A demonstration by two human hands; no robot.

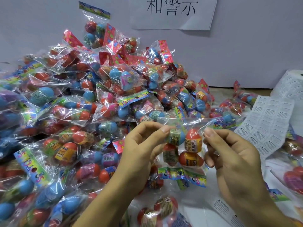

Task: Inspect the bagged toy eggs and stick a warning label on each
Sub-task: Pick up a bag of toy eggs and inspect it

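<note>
Bag (pixel 182 149) of toy eggs hangs between my two hands, held up above the table with its coloured header card at the bottom edge and the clear sealed end on top. My left hand (pixel 141 145) pinches the upper left corner between thumb and forefinger; my right hand (pixel 229 153) pinches the upper right corner the same way, so the bag's long axis runs straight down from the line between the two grips. Four eggs sit inside, just below my fingertips. I judge this the inspecting step, since no label shows on the face turned toward me. The sheets of warning labels (pixel 268 122) lie to the right of and beyond my right grip, so that hand is the nearer one to peel a label while the left keeps the bag. To the left of and beyond the left grip rises the big heap of bags (pixel 78 99). More bags lie below the held one and around the sheets, and could snag on a reach. A paper sign (pixel 172 12) hangs on the wall behind.
</note>
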